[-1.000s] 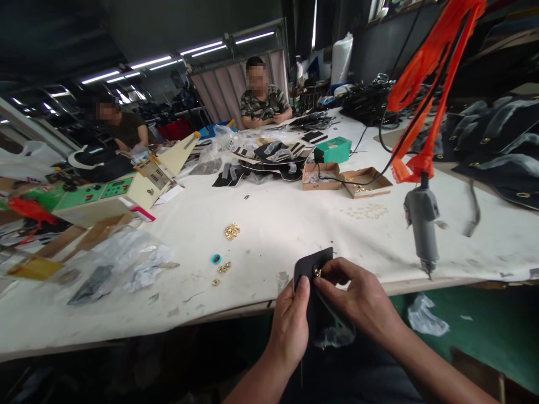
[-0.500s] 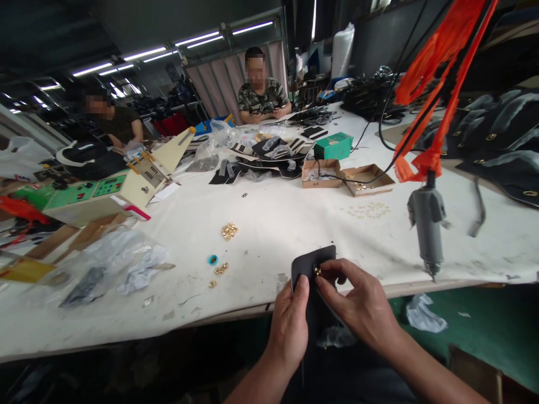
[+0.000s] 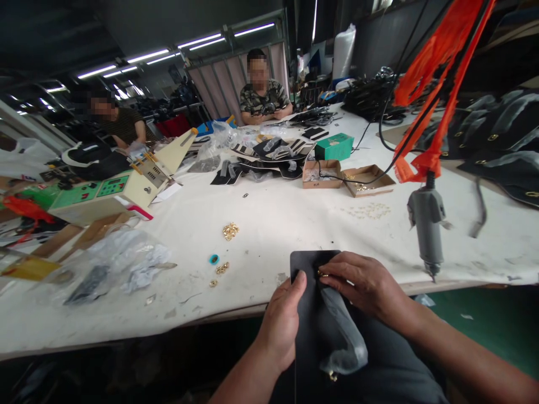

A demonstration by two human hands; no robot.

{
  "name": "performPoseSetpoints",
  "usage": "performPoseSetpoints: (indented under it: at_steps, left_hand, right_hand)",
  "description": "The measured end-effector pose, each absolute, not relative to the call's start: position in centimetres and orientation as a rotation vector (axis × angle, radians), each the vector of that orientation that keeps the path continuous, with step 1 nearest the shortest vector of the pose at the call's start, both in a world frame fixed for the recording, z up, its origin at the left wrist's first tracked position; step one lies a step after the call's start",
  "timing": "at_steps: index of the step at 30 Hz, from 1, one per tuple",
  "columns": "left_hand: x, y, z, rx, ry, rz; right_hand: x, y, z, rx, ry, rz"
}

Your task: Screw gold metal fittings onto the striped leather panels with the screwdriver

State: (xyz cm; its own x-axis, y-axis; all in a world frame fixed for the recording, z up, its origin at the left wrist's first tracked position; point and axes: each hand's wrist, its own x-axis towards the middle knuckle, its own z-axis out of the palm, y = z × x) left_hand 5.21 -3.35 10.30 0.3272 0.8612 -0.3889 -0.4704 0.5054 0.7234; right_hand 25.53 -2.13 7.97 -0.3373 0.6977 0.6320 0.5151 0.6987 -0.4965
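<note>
My left hand [image 3: 283, 320] grips the left edge of a black leather panel [image 3: 309, 320], thumb on its front face. The panel leans at the table's front edge, over my lap. My right hand [image 3: 366, 283] is closed at the panel's upper part, its fingertips pinching a small gold metal fitting [image 3: 323, 274]. Below those fingers hangs a strap wrapped in clear plastic [image 3: 347, 331], with another gold fitting [image 3: 332, 376] at its lower end. How the fitting sits against the panel is partly hidden by my fingers.
A grey electric screwdriver [image 3: 427, 230] hangs at the right on orange strips. Gold hardware [image 3: 231, 230] and a blue cap [image 3: 214, 259] lie on the white table [image 3: 278, 219]. Cardboard boxes [image 3: 368, 188] and a beige machine [image 3: 122, 193] stand farther back. Two people [image 3: 263, 95] sit across.
The panel has turned flatter toward me and shows more of its face, with the plastic-wrapped strap now in view. My right hand has rotated, its back now upward.
</note>
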Motion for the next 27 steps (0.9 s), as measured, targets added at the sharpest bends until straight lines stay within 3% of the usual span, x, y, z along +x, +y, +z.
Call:
performPoseSetpoints:
  at_steps: [14, 23, 27]
  left_hand:
    - [6.3, -3.5, 10.6, 0.577, 0.843, 0.987]
    - [5.1, -1.7, 10.8, 0.318, 0.803, 0.716]
    - [4.8, -0.6, 10.4, 0.245, 0.775, 0.656]
  right_hand:
    - [24.1, -3.3, 8.5, -1.136, -1.861, 0.042]
    - [26.4, -5.9, 7.9, -1.181, -1.671, 0.246]
    - [25.7, -7.7, 6.7, -1.402, -1.388, 0.628]
